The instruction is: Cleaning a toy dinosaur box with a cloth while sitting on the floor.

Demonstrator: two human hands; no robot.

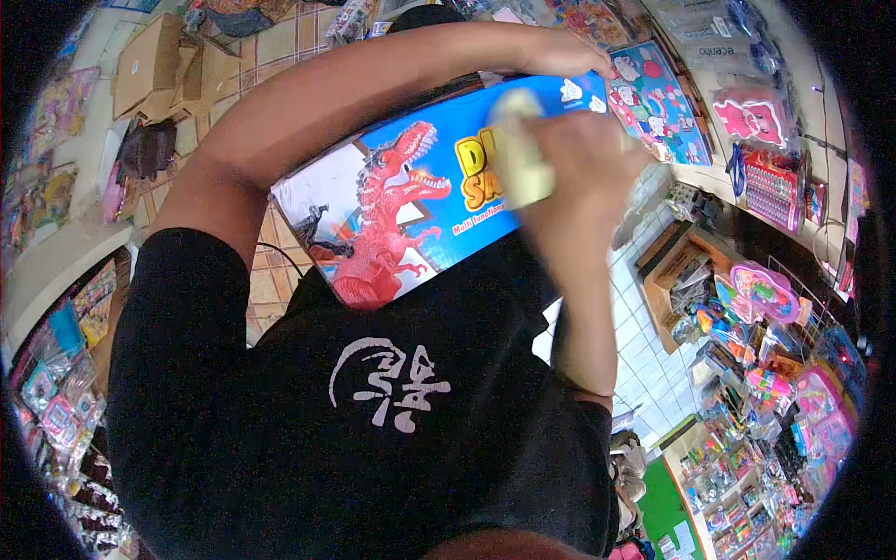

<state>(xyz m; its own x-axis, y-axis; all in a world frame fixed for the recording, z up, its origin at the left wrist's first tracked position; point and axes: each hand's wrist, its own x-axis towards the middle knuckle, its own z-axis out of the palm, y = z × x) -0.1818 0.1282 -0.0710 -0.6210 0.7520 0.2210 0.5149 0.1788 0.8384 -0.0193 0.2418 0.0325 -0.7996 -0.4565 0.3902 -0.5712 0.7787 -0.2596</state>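
Observation:
A toy dinosaur box, mostly blue with a red dinosaur and printed lettering on its face, is tilted across my body in front of my black shirt. My left arm reaches around the box's far edge. At its far right corner, my left hand grips the edge, with the fingertips partly hidden. A pale yellow cloth, blurred by motion, is in my right hand against the right part of the printed face. That cloth and hand cover some of the lettering.
Beyond the box's right end lies a blue sheet with cartoon characters. Packaged toys crowd the right side near a wooden tray. An opened cardboard box stands at the far left on a tiled floor.

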